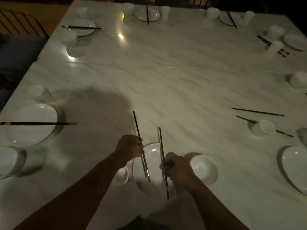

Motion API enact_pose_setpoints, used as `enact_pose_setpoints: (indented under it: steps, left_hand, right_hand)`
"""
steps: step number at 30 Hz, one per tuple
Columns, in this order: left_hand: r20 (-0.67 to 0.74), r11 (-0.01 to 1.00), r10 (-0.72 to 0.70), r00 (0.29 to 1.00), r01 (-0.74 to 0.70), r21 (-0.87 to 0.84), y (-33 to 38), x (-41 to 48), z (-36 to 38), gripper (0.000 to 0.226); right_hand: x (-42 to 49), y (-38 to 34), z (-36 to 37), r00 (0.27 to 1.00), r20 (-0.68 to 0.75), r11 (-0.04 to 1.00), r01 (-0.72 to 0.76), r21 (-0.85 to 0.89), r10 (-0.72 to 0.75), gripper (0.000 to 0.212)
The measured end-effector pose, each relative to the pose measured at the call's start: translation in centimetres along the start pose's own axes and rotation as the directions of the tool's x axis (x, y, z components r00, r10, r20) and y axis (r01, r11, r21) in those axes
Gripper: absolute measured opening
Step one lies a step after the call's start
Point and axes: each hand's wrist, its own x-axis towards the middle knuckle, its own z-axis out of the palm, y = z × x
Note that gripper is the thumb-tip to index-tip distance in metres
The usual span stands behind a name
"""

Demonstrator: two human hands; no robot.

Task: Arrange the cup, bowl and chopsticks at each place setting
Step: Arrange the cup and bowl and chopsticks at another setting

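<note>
Black chopsticks (136, 125): left hand (129, 149) pinches one, right hand (178, 169) another, seemingly above the plate (152, 153).

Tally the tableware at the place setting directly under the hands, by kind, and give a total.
Plate: 1
Bowl: 1
Cup: 1
Chopsticks: 2, the left chopstick held in the left hand, the right chopstick in the right hand
Total: 5

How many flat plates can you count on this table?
7: nearest plate, left-edge plate, far-left plate, far-centre plate, far-right plate, upper right-edge plate, lower right-edge plate. More may lie cut off outside the frame.
</note>
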Motion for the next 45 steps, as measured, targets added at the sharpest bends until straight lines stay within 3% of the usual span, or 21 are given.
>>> enact_pose_setpoints:
  steps: [7, 13, 18, 23, 26, 28, 32, 45]
  left_hand:
    - [0.024, 0.987, 0.048, 0.999, -0.051, 0.149, -1.6, -0.6, -0.1, 0.009]
    - [0.068, 0.929, 0.071, 0.995, -0.090, 0.358, -3.3, -1.0, 1.6, 0.010]
    - [0.131, 0.920, 0.036, 0.991, -0.084, 0.384, -4.8, -0.5, 2.2, 0.012]
    - [0.021, 0.836, 0.032, 0.999, -0.038, 0.548, -5.0, -0.5, 3.6, 0.014]
    - [0.078, 0.891, -0.029, 0.997, -0.009, 0.455, -5.5, -0.2, 3.7, 0.011]
    - [0.082, 0.920, -0.052, 0.995, 0.016, 0.390, -5.7, -0.1, 3.8, 0.016]
    - [0.048, 0.909, -0.043, 0.998, 0.019, 0.416, -6.0, -0.1, 4.5, 0.007]
    - [0.043, 0.909, -0.035, 0.998, 0.014, 0.417, -5.8, -0.2, 5.2, 0.014]
  right_hand:
    - [0.2, 0.7, 1.4, 0.998, -0.057, 0.999, 0.004, -0.048, -0.007, 0.016]
    - [-0.1, 0.2, 1.9, 0.998, -0.061, 0.995, -0.024, -0.097, 0.018, 0.015]
    - [-0.1, 0.2, 1.9, 0.999, -0.044, 0.992, -0.028, -0.121, 0.023, 0.016]
    - [-0.5, -0.2, 0.0, 0.993, -0.097, 0.990, 0.055, -0.133, -0.069, 0.019]
    - [-1.5, -1.4, -3.0, 0.977, -0.196, 0.990, 0.057, -0.130, -0.082, 0.025]
    - [-1.8, -1.3, -5.2, 0.955, -0.289, 0.990, 0.031, -0.139, -0.071, 0.010]
    - [-1.8, 0.5, -8.4, 0.903, -0.428, 0.988, -0.025, -0.150, -0.042, 0.015]
    - [-3.0, 5.1, -10.0, 0.876, -0.469, 0.975, -0.187, -0.121, 0.110, 0.016]
